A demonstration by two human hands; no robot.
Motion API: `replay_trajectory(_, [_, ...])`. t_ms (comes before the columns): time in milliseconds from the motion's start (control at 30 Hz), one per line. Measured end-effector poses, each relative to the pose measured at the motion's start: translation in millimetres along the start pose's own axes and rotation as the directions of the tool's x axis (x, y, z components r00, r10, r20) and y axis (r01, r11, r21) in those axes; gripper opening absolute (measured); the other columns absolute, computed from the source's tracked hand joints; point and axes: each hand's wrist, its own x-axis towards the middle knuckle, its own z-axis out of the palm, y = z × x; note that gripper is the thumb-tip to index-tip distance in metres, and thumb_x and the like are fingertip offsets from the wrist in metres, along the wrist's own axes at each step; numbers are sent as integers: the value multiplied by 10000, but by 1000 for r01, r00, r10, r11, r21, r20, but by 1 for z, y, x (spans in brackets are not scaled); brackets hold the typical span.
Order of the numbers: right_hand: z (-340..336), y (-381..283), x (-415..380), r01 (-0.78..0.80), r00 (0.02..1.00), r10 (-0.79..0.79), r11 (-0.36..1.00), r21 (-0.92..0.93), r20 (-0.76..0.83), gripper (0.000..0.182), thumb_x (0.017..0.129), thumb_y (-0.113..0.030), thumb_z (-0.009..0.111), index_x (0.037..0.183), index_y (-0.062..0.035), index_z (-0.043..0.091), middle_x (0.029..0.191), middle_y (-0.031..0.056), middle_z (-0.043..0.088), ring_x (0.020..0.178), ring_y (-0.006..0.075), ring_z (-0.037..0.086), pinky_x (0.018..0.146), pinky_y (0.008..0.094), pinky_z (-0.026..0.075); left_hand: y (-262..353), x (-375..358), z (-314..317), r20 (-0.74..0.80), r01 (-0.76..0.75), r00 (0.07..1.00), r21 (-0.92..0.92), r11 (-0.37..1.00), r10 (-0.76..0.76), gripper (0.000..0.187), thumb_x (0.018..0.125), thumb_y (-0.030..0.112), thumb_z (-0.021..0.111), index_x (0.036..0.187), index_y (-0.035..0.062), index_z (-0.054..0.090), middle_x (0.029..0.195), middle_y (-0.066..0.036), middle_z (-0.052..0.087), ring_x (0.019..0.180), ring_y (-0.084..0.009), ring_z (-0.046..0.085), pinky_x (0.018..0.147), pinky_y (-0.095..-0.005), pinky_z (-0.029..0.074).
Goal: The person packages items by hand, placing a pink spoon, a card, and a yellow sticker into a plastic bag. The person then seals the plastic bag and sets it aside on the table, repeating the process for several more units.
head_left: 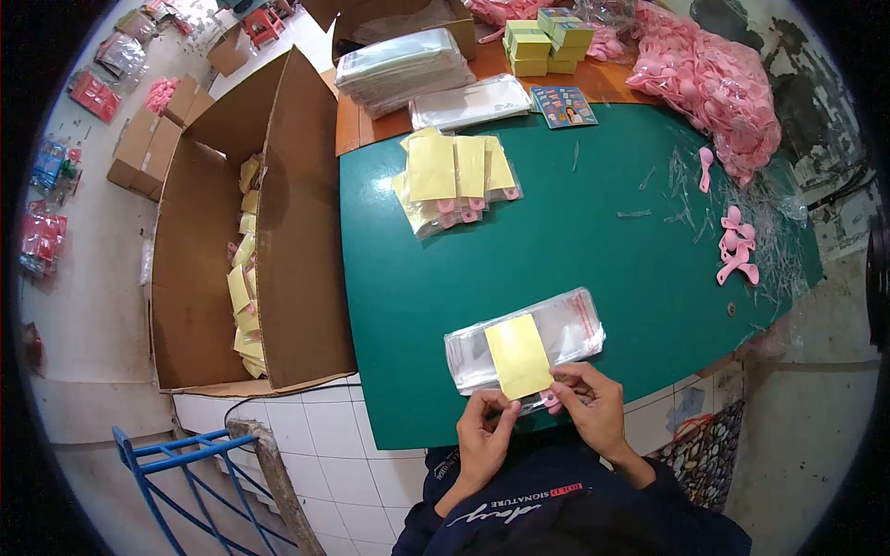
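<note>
A yellow card point(519, 356) lies over a stack of clear plastic sleeves point(573, 326) near the table's front edge. My left hand point(486, 428) pinches the lower left of the packet with the card, thumb and fingertips together. At the packet's lower right, my right hand point(591, 400) closes its fingers on the edge. Between the hands a pink plastic piece point(550, 400) shows under the card's lower end, partly hidden by my right fingers. Finished-looking packets with yellow cards point(432, 169) and pink pieces lie in a pile farther back on the green table point(417, 324).
Pink spoon-like pieces point(737, 246) and thin clear strips lie at the right, below a large bag of pink pieces point(709, 88). Yellow card stacks point(528, 46) and plastic sleeves point(403, 69) are at the back. A cardboard box point(301, 232) with packets stands left, above a blue metal frame point(176, 449).
</note>
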Motion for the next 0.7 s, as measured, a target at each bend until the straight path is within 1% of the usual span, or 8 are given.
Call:
replay_trajectory(200, [-10,-17,3,51,998,-45,978,-202,36,297,825,9,595,1121,-6,598,816,82,602,675,121,620,571,221,517,27,6,0,120,-114,990,304,946,81,409,812,17,629,1209,52,536,995,-14,533,783,-67,488,616,-184,476])
replay_trajectory(267, [-28,-27,13,119,993,-116,941,-316,29,302,807,-12,620,1109,-17,608,792,87,595,631,122,611,546,219,501,53,14,-1,168,-66,986,338,939,9,484,800,-21,596,1267,19,475,1167,-68,524,850,-82,478,670,-185,470])
replay_trajectory(367, [-87,-52,68,311,880,-469,686,-657,-73,205,776,-90,635,969,-21,637,804,101,601,727,176,605,614,280,476,78,54,-9,179,-375,927,388,842,330,467,801,7,614,1251,35,492,1177,-98,540,933,-145,543,677,-234,507])
replay_trajectory(400, [-109,-64,91,252,869,-474,674,-695,-144,177,797,-95,599,948,-6,622,855,91,604,810,171,583,719,286,457,93,70,-9,186,-425,905,435,794,383,486,799,13,615,1264,38,477,1204,-114,524,998,-173,548,708,-255,510])
replay_trajectory(467, [-186,-47,163,242,713,-661,545,-803,-234,179,798,-95,600,951,-3,606,839,103,601,760,182,576,686,283,446,118,100,-3,133,-481,875,338,809,465,515,805,62,623,1289,47,448,1299,-162,439,1103,-240,515,808,-323,488])
replay_trajectory(500, [-219,-48,192,145,669,-698,461,-875,-257,179,772,-110,625,909,1,598,807,130,596,742,230,582,674,315,450,121,105,-6,145,-505,856,443,741,497,509,810,68,615,1290,49,446,1322,-157,413,1141,-245,482,825,-334,481])
replay_trajectory(567, [-285,-29,243,-78,674,-679,327,-942,-292,200,736,-138,655,857,6,588,799,170,600,751,307,586,681,377,456,124,118,-10,181,-536,806,626,566,564,498,819,81,599,1291,52,444,1368,-147,359,1218,-255,417,858,-358,465])
replay_trajectory(700, [-306,-10,267,-323,633,-637,297,-898,-439,222,727,-164,652,837,17,586,801,217,609,800,384,590,714,466,449,104,91,-6,356,-549,829,667,503,432,456,801,118,631,1238,94,502,1361,-165,366,1186,-300,453,875,-398,458])
